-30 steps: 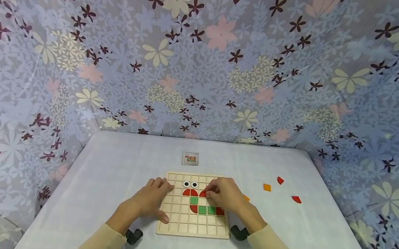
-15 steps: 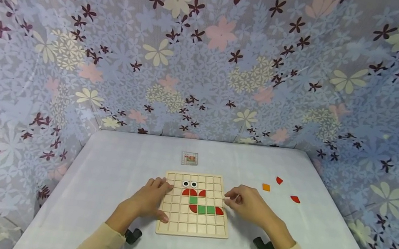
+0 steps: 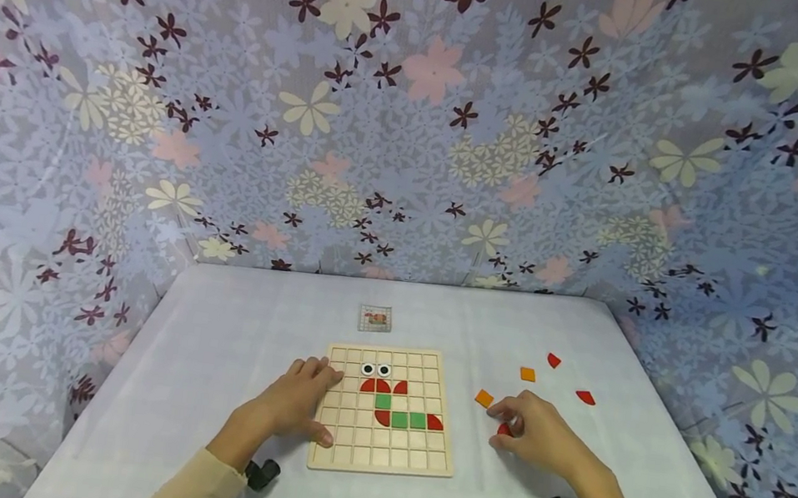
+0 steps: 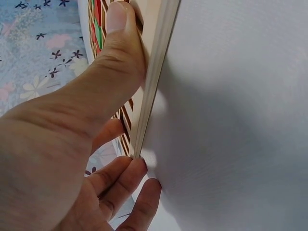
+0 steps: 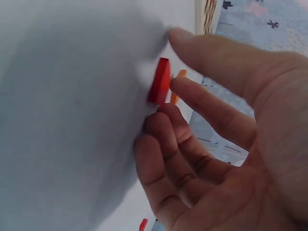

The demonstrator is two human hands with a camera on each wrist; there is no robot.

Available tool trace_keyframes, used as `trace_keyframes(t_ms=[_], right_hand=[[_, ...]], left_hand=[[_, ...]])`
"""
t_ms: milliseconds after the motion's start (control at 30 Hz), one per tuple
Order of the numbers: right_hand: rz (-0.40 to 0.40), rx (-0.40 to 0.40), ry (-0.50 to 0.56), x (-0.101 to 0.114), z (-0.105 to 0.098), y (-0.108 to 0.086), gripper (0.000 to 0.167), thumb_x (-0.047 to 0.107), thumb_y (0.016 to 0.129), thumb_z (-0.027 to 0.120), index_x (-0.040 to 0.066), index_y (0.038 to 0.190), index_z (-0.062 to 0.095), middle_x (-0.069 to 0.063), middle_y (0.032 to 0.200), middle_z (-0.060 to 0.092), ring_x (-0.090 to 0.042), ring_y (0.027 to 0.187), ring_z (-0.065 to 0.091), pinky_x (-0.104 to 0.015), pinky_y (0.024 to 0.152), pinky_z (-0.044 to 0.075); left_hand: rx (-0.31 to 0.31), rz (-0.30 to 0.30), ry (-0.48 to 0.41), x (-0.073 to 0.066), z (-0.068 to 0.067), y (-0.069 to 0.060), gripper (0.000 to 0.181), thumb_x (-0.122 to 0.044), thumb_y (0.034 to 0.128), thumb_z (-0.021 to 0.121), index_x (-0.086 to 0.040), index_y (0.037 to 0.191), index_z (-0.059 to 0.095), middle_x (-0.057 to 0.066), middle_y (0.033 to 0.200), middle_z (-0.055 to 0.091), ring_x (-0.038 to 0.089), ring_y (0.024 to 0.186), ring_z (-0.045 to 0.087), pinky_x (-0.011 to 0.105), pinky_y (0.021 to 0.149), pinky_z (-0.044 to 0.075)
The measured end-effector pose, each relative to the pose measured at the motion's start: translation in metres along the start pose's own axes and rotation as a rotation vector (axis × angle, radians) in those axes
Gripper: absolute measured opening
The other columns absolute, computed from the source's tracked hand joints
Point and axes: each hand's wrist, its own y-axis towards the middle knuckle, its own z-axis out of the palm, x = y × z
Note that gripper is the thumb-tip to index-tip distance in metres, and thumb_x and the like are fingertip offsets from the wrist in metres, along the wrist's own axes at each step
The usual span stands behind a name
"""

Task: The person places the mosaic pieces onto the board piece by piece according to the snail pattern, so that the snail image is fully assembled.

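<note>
Red tile (image 5: 160,82) is down on the white cloth (image 3: 246,321), loosely framed by the right hand (image 3: 537,431), thumb and fingers parted, nothing gripped; probably best pinched edge-on so the orange square (image 3: 484,398) isn't bumped. Wooden grid board (image 3: 379,455) is touched by the relaxed left hand (image 3: 292,399).

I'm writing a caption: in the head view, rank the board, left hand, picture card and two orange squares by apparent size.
1. Board
2. Left hand
3. Picture card
4. Two orange squares: too alike to rank
</note>
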Motion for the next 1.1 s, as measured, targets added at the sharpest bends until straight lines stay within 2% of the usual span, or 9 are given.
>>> trace_keyframes(t_ms=[300,667,800,967,1100], right_hand=[[0.051,0.015,0.042,-0.0026,0.0026,0.0016,0.027,0.012,0.091,0.101,0.016,0.112,0.085,0.004,0.1,0.074,-0.01,0.088,0.063,-0.024,0.078,0.055],[0.06,0.006,0.066,-0.005,0.0057,-0.0007,0.019,0.014,0.092,0.101,0.022,0.094,0.083,0.003,0.101,0.071,-0.01,0.089,0.064,-0.024,0.079,0.053],[0.048,-0.001,0.069,-0.0041,0.0045,-0.0014,0.021,0.016,0.09,0.102,0.024,0.09,0.082,0.007,0.094,0.072,-0.01,0.086,0.061,-0.025,0.076,0.051],[0.004,-0.006,0.106,-0.0014,0.0024,-0.002,0.019,0.016,0.092,0.1,0.024,0.092,0.083,0.012,0.087,0.076,-0.007,0.08,0.062,-0.023,0.074,0.052],[-0.026,-0.007,0.149,0.0031,0.0017,0.0016,0.013,0.014,0.098,0.095,0.021,0.1,0.084,0.01,0.094,0.081,-0.006,0.084,0.071,-0.023,0.078,0.059]], left_hand=[[0.006,-0.001,-0.003,-0.0002,0.0005,0.0,0.114,-0.045,0.073,0.11,-0.007,0.168,0.058,0.027,0.179,0.048,0.046,0.16,0.05,0.061,0.136,0.047],[0.002,0.005,-0.007,0.0015,0.0028,-0.0017,0.114,-0.045,0.0732,0.109,-0.006,0.167,0.058,0.028,0.179,0.048,0.047,0.159,0.05,0.061,0.135,0.048],[0.002,0.007,-0.007,0.0016,0.003,-0.0022,0.114,-0.044,0.0731,0.109,-0.006,0.167,0.058,0.028,0.178,0.048,0.047,0.159,0.05,0.061,0.135,0.048],[0.0,0.005,-0.012,0.0007,0.0013,-0.0026,0.114,-0.044,0.0728,0.11,-0.007,0.167,0.058,0.028,0.179,0.048,0.047,0.16,0.05,0.062,0.135,0.047],[0.001,0.007,-0.011,0.0001,-0.0002,-0.0028,0.113,-0.044,0.0734,0.109,-0.006,0.167,0.058,0.028,0.179,0.048,0.047,0.161,0.049,0.062,0.136,0.047]])
